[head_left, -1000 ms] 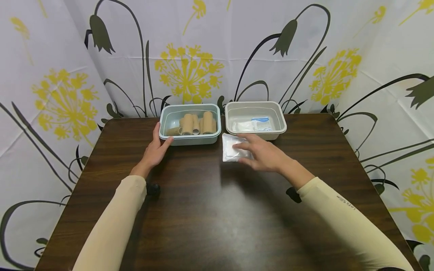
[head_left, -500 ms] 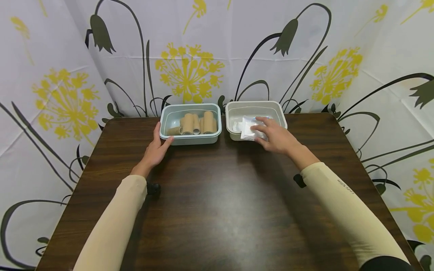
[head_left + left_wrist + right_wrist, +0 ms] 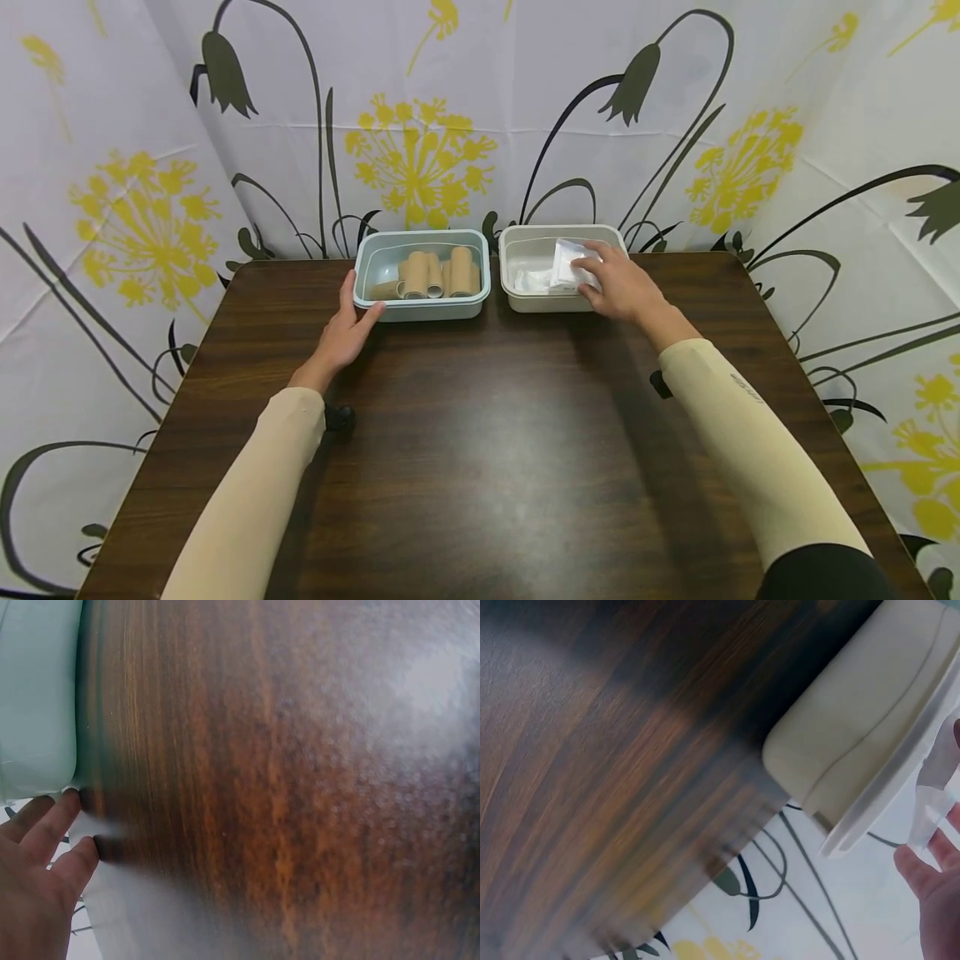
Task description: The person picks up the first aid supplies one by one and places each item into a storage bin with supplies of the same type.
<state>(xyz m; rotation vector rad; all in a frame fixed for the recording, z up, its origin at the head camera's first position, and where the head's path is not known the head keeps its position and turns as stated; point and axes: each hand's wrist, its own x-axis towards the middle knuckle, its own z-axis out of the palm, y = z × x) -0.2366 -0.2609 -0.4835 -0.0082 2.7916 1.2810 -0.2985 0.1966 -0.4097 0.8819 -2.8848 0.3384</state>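
Observation:
My left hand (image 3: 342, 340) rests at the near left corner of the pale blue bin (image 3: 423, 310), thumb by the front rim and fingers along the side. In the left wrist view, its straight fingers (image 3: 56, 825) touch the bin's lower edge. Inside that bin lie several brown cardboard tubes (image 3: 416, 275). My right hand (image 3: 621, 285) holds a flat white plastic packet (image 3: 567, 262) tilted over the beige bin (image 3: 551, 304), between thumb and fingers. More whitish packets (image 3: 531, 282) lie in the beige bin, partly hidden by the held one.
The two bins stand side by side at the back of the dark wooden table (image 3: 480, 433), with a narrow gap between them. Behind the table's back edge hangs a white curtain (image 3: 480, 100) with a flower print.
My right hand has lifted the white packet off the table in front of the beige bin and carried it back and right, into that bin's opening. The left hand has stayed put.

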